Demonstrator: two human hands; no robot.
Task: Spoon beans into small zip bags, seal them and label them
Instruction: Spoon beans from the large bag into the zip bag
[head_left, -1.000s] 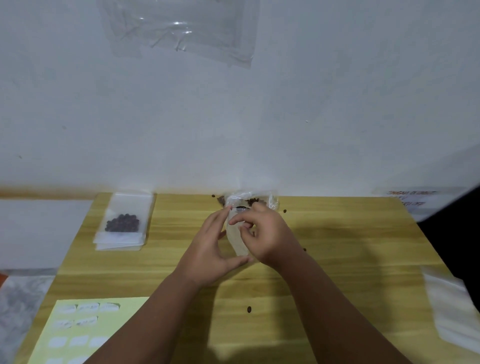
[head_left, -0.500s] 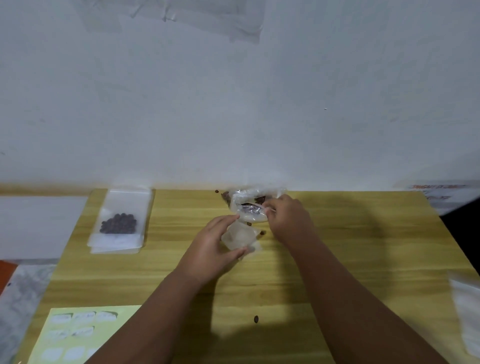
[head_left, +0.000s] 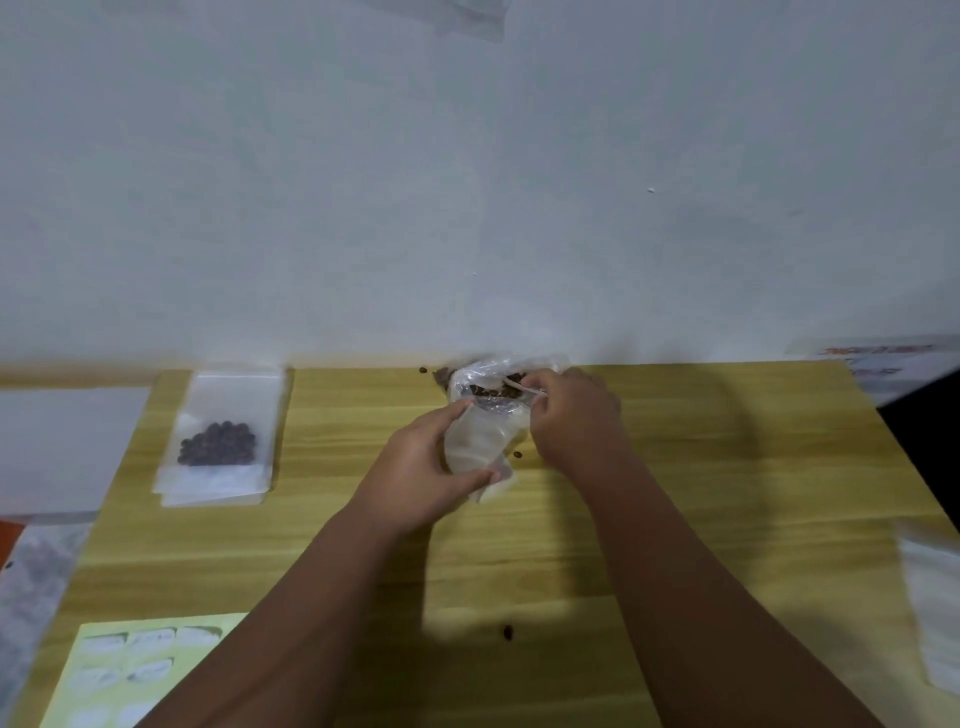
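My left hand (head_left: 426, 467) grips a small empty zip bag (head_left: 480, 447) near the back middle of the wooden table (head_left: 727, 493), thumb and fingers curled round it. Just behind it lies a crumpled clear bag of dark beans (head_left: 493, 387) against the wall. My right hand (head_left: 576, 421) pinches a thin pale spoon (head_left: 519, 387) whose tip reaches into that bean bag. A filled zip bag with dark beans (head_left: 221, 441) lies flat at the back left on top of other bags.
A yellow-green sheet of white labels (head_left: 124, 670) lies at the front left. Loose beans lie on the table, one (head_left: 507, 631) near the front middle and one (head_left: 518, 454) by the held bag. More empty clear bags (head_left: 935, 613) lie at the right edge.
My right hand moved from the small bag back to the bean bag and now holds the spoon in it. My left hand lifted the small bag's mouth towards the beans.
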